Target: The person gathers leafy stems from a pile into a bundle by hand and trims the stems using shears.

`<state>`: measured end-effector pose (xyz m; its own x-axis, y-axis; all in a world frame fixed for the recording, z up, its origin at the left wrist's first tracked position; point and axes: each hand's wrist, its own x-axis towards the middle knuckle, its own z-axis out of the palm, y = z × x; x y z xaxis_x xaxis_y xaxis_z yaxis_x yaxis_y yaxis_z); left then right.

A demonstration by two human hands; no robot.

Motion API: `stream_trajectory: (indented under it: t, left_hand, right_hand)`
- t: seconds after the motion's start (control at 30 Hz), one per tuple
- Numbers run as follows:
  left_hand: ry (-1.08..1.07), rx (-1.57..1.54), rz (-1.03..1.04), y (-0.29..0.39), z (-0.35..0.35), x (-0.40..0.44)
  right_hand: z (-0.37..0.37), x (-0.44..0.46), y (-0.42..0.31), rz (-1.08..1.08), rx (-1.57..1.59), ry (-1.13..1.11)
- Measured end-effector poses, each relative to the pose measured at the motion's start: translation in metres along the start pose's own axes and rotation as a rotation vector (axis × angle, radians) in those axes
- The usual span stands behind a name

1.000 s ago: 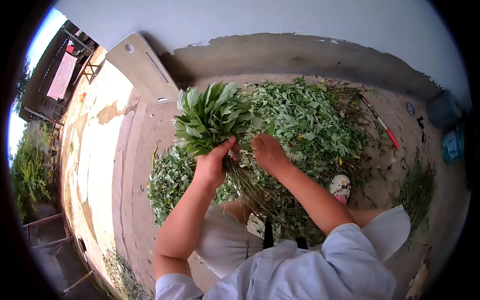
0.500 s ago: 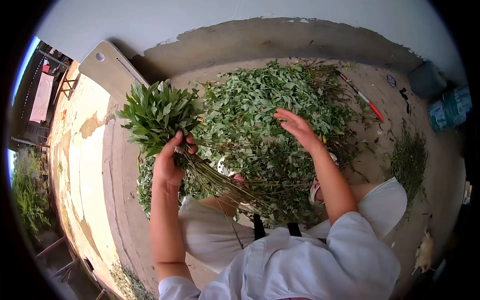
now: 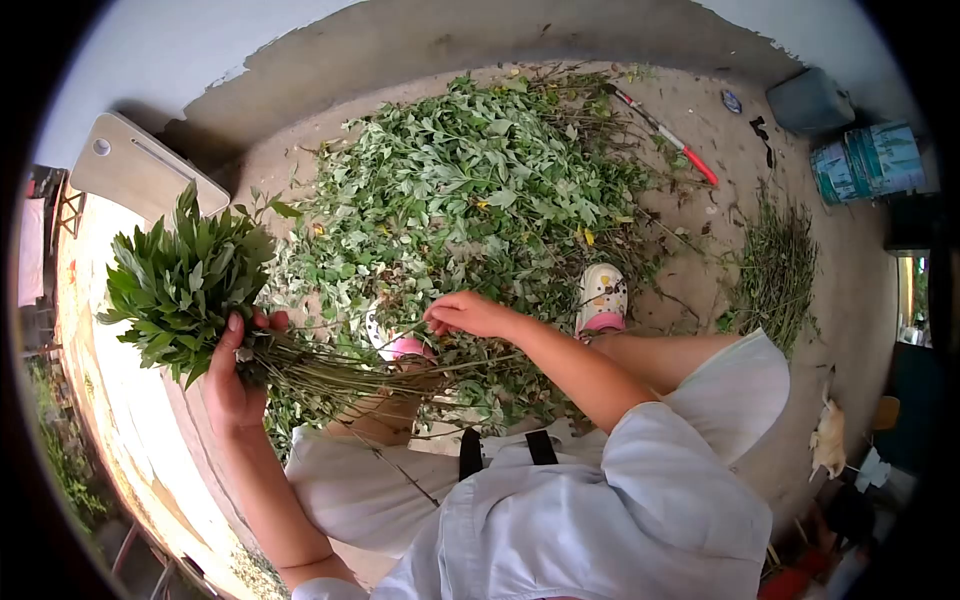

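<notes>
On the left, my left hand is wrapped round the stems of a bunch of leafy green stalks, just below the leaves. The bare stems run to the right, over my left leg. My right hand is above the pile and just over the stems' loose ends, its fingers curled together; whether anything is between them is too small to tell. In front of me lies a broad pile of cut leafy stalks, spread around my feet.
A red-and-black-ended tool lies right of the pile. Farther right are a bundle of thin stalks, a teal bucket and a grey container. A pale board leans at the wall. A small animal lies at lower right.
My right hand has come down and left from above the pile toward the stems, its spread fingers now curled. The bunch in my left hand sits lower and farther left; the view has shifted too.
</notes>
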<state>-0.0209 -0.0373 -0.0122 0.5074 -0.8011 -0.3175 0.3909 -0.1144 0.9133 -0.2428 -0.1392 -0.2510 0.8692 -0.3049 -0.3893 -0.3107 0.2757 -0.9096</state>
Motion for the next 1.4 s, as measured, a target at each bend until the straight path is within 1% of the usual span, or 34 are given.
stream_trajectory:
  t: [0.03, 0.07, 0.1, 0.17, 0.23, 0.27, 0.3, 0.33, 0.37, 0.4, 0.43, 0.47, 0.5, 0.57, 0.63, 0.7, 0.73, 0.77, 0.83, 0.87, 0.93, 0.97, 1.03, 1.07, 1.13, 1.17, 1.2, 1.23, 1.27, 1.33, 1.37, 1.4]
  left_hand:
    - [0.001, 0.000, -0.006, 0.002, -0.001, 0.001]
    - [0.013, -0.004, -0.013, 0.002, -0.005, 0.003]
    - [0.028, -0.008, -0.022, 0.003, -0.008, 0.004]
    - [0.062, -0.011, -0.021, 0.006, -0.011, 0.003]
    - [0.010, 0.022, 0.021, 0.013, -0.010, -0.001]
    - [0.064, 0.035, 0.066, 0.014, -0.005, -0.004]
    - [0.006, 0.004, 0.064, 0.016, -0.012, -0.006]
    - [-0.009, 0.004, 0.093, 0.017, -0.012, -0.009]
    - [-0.025, 0.003, 0.122, 0.019, -0.011, -0.012]
    - [-0.023, -0.022, 0.123, 0.021, -0.008, -0.015]
    - [-0.070, -0.044, 0.134, 0.022, -0.010, -0.016]
    - [-0.089, -0.048, 0.135, 0.023, -0.010, -0.017]
    - [-0.109, -0.052, 0.136, 0.023, -0.010, -0.017]
    - [-0.093, -0.046, 0.128, 0.022, -0.013, -0.017]
    - [-0.085, -0.044, 0.124, 0.021, -0.016, -0.017]
    - [-0.096, -0.066, 0.106, 0.021, -0.018, -0.017]
    - [-0.095, -0.073, 0.112, 0.022, -0.017, -0.017]
    - [-0.095, -0.060, 0.102, 0.023, -0.015, -0.017]
    - [-0.092, -0.052, 0.102, 0.024, -0.011, -0.017]
    - [-0.092, -0.053, 0.082, 0.024, -0.010, -0.017]
    - [-0.068, -0.062, 0.055, 0.023, -0.010, -0.018]
    - [-0.067, -0.066, 0.064, 0.024, -0.011, -0.020]
    - [-0.039, -0.056, 0.078, 0.024, -0.016, -0.022]
    - [-0.044, -0.093, 0.078, 0.025, -0.018, -0.024]
    - [-0.083, -0.123, 0.090, 0.029, -0.024, -0.029]
    - [-0.114, -0.148, 0.093, 0.031, -0.028, -0.031]
    - [-0.160, -0.179, 0.100, 0.031, -0.032, -0.033]
    - [-0.156, -0.182, 0.105, 0.030, -0.034, -0.034]
    - [-0.193, -0.169, 0.079, 0.030, -0.035, -0.032]
    - [-0.234, -0.135, 0.030, 0.030, -0.036, -0.031]
    - [-0.199, -0.123, 0.033, 0.028, -0.032, -0.031]
    - [-0.227, -0.101, 0.038, 0.026, -0.032, -0.029]
  right_hand:
    - [-0.022, 0.008, 0.030, 0.060, -0.355, 0.184]
    - [-0.043, 0.008, 0.050, 0.247, -0.577, 0.298]
    - [-0.061, 0.001, 0.065, 0.361, -0.578, 0.394]
    - [-0.093, -0.004, 0.105, 0.577, -0.812, 0.350]
    - [-0.105, -0.017, 0.125, 0.583, -0.887, 0.533]
    - [-0.110, -0.021, 0.131, 0.586, -0.885, 0.524]
    - [-0.113, -0.024, 0.131, 0.582, -1.051, 0.492]
    - [-0.116, -0.024, 0.132, 0.573, -1.215, 0.456]
    - [-0.118, -0.022, 0.136, 0.575, -1.212, 0.447]
    - [-0.121, -0.018, 0.140, 0.573, -1.298, 0.446]
    - [-0.125, -0.015, 0.144, 0.569, -1.385, 0.444]
    - [-0.133, -0.012, 0.150, 0.558, -1.436, 0.404]
    - [-0.145, -0.010, 0.156, 0.534, -1.451, 0.460]
    - [-0.170, -0.011, 0.133, 0.537, -1.160, 0.674]
    - [-0.190, -0.017, 0.102, 0.423, -0.974, 0.818]
    - [-0.211, -0.026, 0.068, 0.306, -0.735, 0.819]
    - [-0.216, -0.026, 0.057, 0.076, -0.684, 0.952]
    - [-0.223, -0.031, 0.045, 0.195, -0.556, 0.953]
    - [-0.223, -0.039, 0.011, 0.143, -0.446, 0.845]
    - [-0.221, -0.045, -0.005, 0.136, -0.452, 0.844]
    - [-0.217, -0.056, -0.030, 0.016, 0.205, 0.588]
    - [-0.224, -0.059, -0.028, -0.003, 0.114, 0.687]
    - [-0.241, -0.063, -0.013, 0.261, -0.662, 0.768]
    - [-0.246, -0.069, -0.007, 0.256, -0.666, 0.772]
    - [-0.243, -0.080, -0.012, 0.602, -1.151, 0.910]
    - [-0.243, -0.083, -0.015, 0.596, -1.159, 0.910]
    - [-0.238, -0.085, -0.031, 0.578, -1.074, 1.132]
    - [-0.235, -0.086, -0.040, 0.554, -0.974, 1.350]
    - [-0.236, -0.084, -0.038, 0.455, -0.998, 1.353]
    - [-0.225, -0.067, -0.036, 0.137, -0.892, 1.272]
    - [-0.211, -0.055, -0.039, 0.137, -0.805, 1.088]
    - [-0.193, -0.041, -0.040, 0.175, -0.713, 0.844]
